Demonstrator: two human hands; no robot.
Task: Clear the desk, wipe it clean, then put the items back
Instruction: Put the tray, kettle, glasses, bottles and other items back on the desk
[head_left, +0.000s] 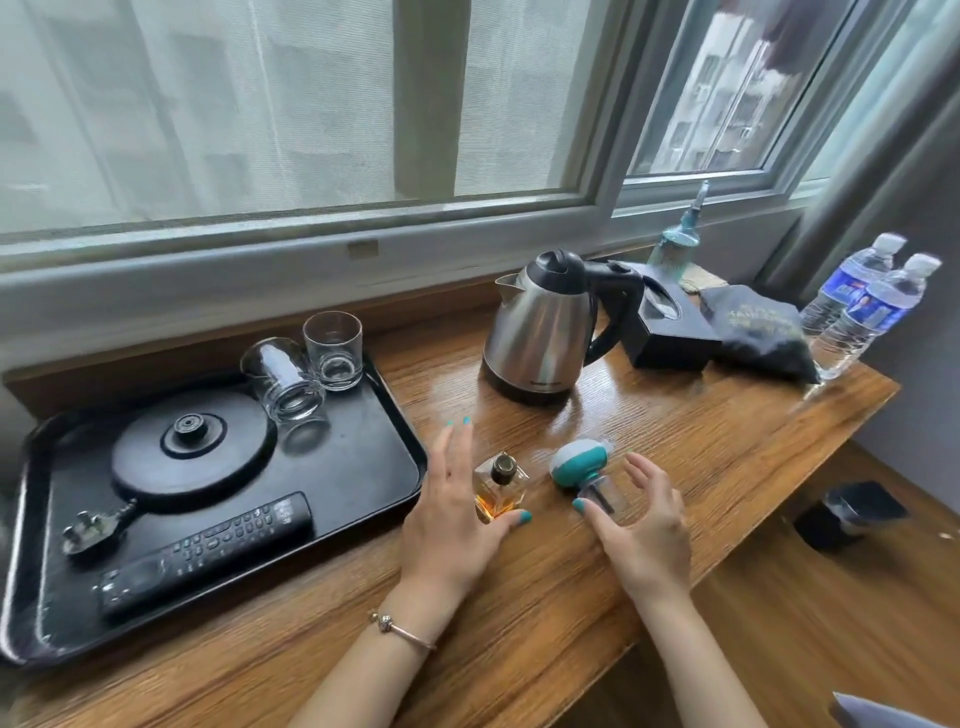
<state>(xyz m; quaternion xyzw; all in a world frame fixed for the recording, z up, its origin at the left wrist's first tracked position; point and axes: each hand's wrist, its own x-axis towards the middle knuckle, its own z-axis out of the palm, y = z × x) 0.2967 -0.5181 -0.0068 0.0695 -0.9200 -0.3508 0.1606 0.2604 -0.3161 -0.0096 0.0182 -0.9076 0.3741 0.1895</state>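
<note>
On the wooden desk (675, 431), a small square perfume bottle (501, 488) of amber liquid stands upright with a dark cap. My left hand (452, 514) lies beside it with straight fingers, and the thumb tip touches the bottle's base. Just to its right, a clear bottle with a teal and white cap (576, 467) lies tilted. My right hand (644, 530) hovers over that bottle's clear end with relaxed, spread fingers and the thumb against it. Neither hand grips anything.
A black tray (384, 415) on the left holds a kettle base (192, 452), a remote (208, 551) and two glasses (311, 364). A steel kettle (540, 332), a black tissue box (670, 338), a dark pouch (758, 332), two water bottles (867, 306) and a teal bottle (680, 234) stand behind.
</note>
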